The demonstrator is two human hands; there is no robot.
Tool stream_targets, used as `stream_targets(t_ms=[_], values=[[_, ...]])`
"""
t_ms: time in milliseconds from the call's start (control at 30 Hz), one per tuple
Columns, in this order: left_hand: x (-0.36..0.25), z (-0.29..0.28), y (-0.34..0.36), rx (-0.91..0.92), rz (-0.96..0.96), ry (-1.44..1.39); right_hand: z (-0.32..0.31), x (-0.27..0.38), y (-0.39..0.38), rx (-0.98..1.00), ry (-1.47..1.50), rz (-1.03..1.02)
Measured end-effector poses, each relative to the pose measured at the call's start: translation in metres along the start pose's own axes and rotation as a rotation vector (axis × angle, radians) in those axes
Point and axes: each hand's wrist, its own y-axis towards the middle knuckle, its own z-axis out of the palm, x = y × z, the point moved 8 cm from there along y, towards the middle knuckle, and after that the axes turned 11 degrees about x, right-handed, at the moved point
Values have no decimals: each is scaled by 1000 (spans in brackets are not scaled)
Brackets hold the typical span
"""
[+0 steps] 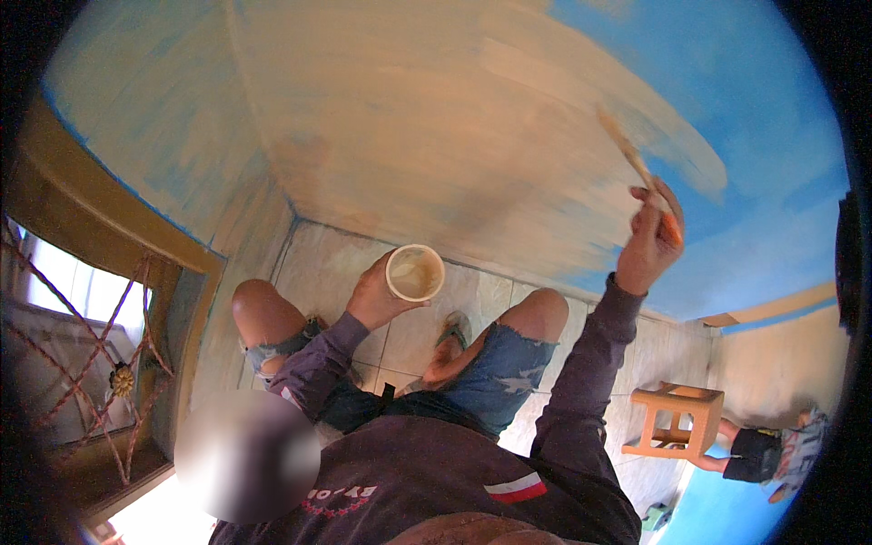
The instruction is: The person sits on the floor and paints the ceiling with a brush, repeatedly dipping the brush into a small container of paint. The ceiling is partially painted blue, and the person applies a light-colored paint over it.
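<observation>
My left hand point(371, 295) is closed round a white cup point(414, 272) of pale cream paint, held over my bent legs. My right hand point(650, 238) grips a paintbrush point(625, 145) with orange on its handle, raised to the right toward the wall point(481, 136). The brush head is at or very near the wall; I cannot tell whether it touches. The wall has streaky beige paint over blue, with bright blue at the upper right.
A wooden-framed window with a crossed grille point(118, 381) is at left. Tiled floor point(318, 254) lies below the wall. A tan plastic stool point(672, 394) stands at lower right, with another person point(763, 454) beyond it.
</observation>
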Motion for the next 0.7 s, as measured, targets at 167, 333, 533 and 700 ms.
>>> stream_targets(t_ms=[167, 333, 533, 700], values=[[6, 0, -1, -25, 12, 5, 95, 32, 14, 284, 13, -139], [1, -3, -1, -18, -3, 12, 146, 27, 39, 422, -90, -175], [2, -7, -2, -18, -4, 10, 135, 5, 59, 459, -204, -310], [5, -8, -5, -34, 11, -9, 60, -21, 65, 436, -324, -182]])
